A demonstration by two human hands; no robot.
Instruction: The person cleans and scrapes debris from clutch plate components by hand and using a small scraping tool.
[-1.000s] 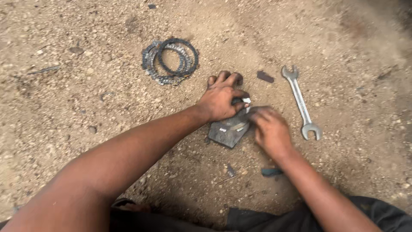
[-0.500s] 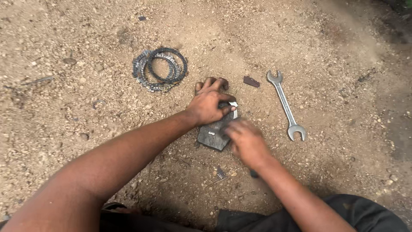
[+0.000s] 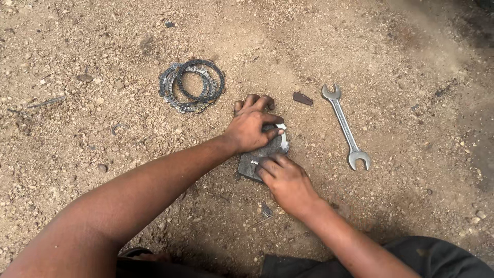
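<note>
On bare dirt ground lies a dark grey flat piece (image 3: 250, 163) with a thin metal ring (image 3: 282, 140) on top of it, both mostly hidden by my hands. My left hand (image 3: 252, 123) presses down on the ring, fingers spread over its far side. My right hand (image 3: 285, 177) rests on the near edge of the grey piece, its fingertips curled onto it.
A pile of dark toothed rings (image 3: 191, 85) lies to the far left. A double-ended open spanner (image 3: 346, 126) lies to the right. A small dark fragment (image 3: 302, 98) sits beyond my hands, another small bit (image 3: 266, 211) is near my right wrist.
My right hand has shifted slightly down and left along the grey piece. My left hand stays pressed on the ring. The view has shifted a little.
</note>
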